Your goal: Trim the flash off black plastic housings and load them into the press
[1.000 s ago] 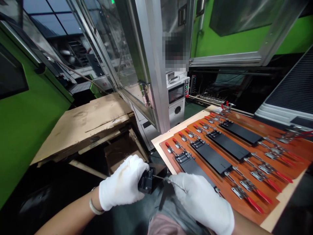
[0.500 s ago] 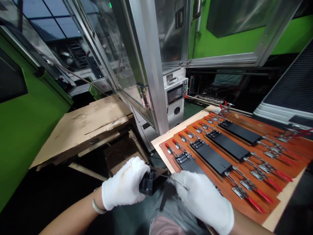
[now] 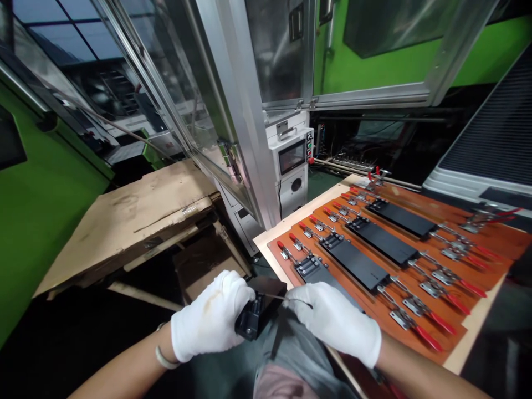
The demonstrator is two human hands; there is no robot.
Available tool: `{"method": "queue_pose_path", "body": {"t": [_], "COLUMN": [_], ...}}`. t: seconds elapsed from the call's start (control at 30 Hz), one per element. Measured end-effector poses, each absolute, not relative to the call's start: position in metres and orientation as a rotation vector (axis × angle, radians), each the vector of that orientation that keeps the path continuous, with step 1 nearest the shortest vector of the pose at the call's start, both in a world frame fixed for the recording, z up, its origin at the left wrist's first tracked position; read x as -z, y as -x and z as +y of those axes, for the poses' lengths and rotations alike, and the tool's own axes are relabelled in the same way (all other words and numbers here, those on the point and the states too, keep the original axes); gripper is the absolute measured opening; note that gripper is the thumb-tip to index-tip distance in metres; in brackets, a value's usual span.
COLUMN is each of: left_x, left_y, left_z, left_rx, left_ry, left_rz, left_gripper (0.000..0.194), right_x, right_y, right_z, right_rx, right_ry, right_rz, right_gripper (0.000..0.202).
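My left hand [image 3: 214,316], in a white glove, grips a black part [image 3: 249,320] by its near end; a flat dark section of it reaches to the right. Pinched in my gloved right hand [image 3: 334,318] is a thin metal tool [image 3: 272,297], whose tip lies at the black part near my left fingers. The exact contact at the tip is too small to make out. Beside my right hand, an orange board [image 3: 344,271] bears several black plates [image 3: 355,257] between red-handled clamps [image 3: 430,337].
A cardboard-topped table [image 3: 124,213] stands at the left. Ahead are a metal-framed clear door [image 3: 249,127] and a white control cabinet [image 3: 293,166] with a screen. Green machines [image 3: 41,221] stand on both sides. Pale wood edges the orange board.
My right hand has shifted slightly left and up with the tool, whose tip is now closer to my left fingers. More of the black part's flat section shows. The whole view has shifted a little.
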State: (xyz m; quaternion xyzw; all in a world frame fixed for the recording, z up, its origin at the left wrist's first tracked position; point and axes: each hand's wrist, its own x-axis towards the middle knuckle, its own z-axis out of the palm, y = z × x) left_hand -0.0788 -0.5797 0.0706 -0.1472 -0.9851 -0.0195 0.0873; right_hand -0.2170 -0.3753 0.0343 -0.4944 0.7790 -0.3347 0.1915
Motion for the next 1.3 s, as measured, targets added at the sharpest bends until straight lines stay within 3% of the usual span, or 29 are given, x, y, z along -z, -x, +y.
{"method": "queue_pose_path", "body": {"t": [0.83, 1.07, 1.3], "left_x": [-0.068, -0.081, -0.096], "left_y": [0.071, 0.069, 0.068], "left_z": [-0.584, -0.586, -0.575], "left_rx": [-0.035, -0.057, -0.22], "left_ry": [0.591, 0.79, 1.077], "left_rz": [-2.811, -2.723, -2.693], "left_gripper": [0.007, 0.021, 0.032], "right_x": [-0.032, -0.028, -0.035], "right_y": [0.211, 0.244, 0.262], "right_z": [-0.371, -0.381, -0.406], "right_rx": [1.067, 1.35, 0.971], "right_ry": [1.218, 1.008, 1.074], "right_rz": [1.856, 1.97, 1.71], "right_gripper": [0.028, 0.022, 0.041]}}
